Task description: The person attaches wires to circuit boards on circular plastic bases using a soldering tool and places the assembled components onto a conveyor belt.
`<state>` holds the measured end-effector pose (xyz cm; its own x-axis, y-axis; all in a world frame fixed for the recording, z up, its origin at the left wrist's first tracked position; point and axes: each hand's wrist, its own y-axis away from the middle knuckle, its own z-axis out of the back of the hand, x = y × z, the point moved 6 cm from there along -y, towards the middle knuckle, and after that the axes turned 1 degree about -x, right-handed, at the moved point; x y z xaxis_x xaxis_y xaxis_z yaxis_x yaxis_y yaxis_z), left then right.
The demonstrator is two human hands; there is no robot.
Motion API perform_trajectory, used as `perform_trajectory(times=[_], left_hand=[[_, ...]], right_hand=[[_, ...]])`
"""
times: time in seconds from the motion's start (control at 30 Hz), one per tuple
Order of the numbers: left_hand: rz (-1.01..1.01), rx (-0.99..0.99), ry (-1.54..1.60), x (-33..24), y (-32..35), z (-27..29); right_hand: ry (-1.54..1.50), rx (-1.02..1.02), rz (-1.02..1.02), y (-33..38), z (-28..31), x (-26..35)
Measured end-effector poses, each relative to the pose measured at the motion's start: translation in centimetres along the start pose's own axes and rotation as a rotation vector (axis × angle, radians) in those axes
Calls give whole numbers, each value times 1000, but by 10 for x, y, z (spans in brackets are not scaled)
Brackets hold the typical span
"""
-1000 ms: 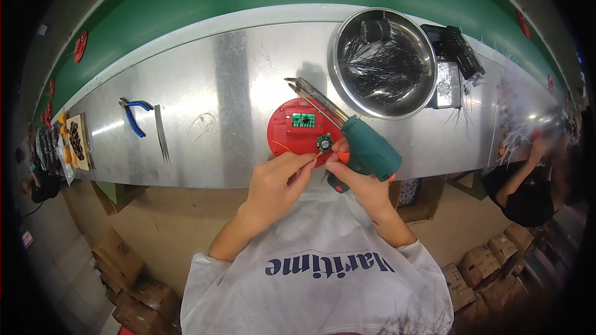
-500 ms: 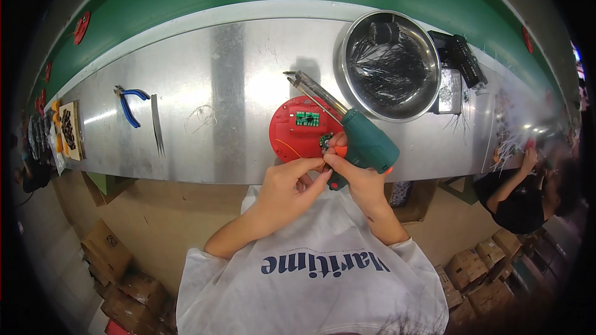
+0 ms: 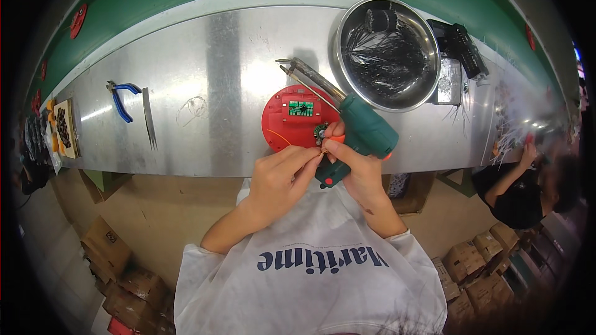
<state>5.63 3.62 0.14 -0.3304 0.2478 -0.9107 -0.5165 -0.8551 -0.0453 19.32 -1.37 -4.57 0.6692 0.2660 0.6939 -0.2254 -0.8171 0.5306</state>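
My right hand (image 3: 362, 172) is closed around the grip of a dark green soldering gun (image 3: 370, 133), beside its orange trigger. The gun's long metal tip points to the far left, above a red round housing (image 3: 280, 111). A green circuit board (image 3: 300, 108) sits in the housing. A small round board (image 3: 320, 131) is close to my right fingertips. My left hand (image 3: 277, 177) pinches the end of a thin orange wire (image 3: 277, 134) against my right thumb and fingers. The wire curves over the housing's left side. Exactly what my fingertips meet on is partly hidden.
Behind the gun stands a steel bowl (image 3: 389, 103) of cut black wires, with a black device (image 3: 462, 53) beside it. Blue-handled cutters (image 3: 121, 102) and tweezers (image 3: 149, 121) lie left. A wooden tray (image 3: 69, 130) holds small dark parts. Another person (image 3: 515, 192) works at right.
The whole view has shifted slightly, the bench sitting higher in it. My left fingers have drawn closer together at the wire's end. The gun's handle shows more below my right thumb.
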Motion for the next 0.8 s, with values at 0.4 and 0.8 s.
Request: perform_trajectory(times=[0.4,0.8], left_hand=[[-108,-146,-35,4,5,-1],[83,-322,38,42,-15,9]], right_hand=[[14,-21,47,5,-3,-1],[318,69,136,34,48,26]])
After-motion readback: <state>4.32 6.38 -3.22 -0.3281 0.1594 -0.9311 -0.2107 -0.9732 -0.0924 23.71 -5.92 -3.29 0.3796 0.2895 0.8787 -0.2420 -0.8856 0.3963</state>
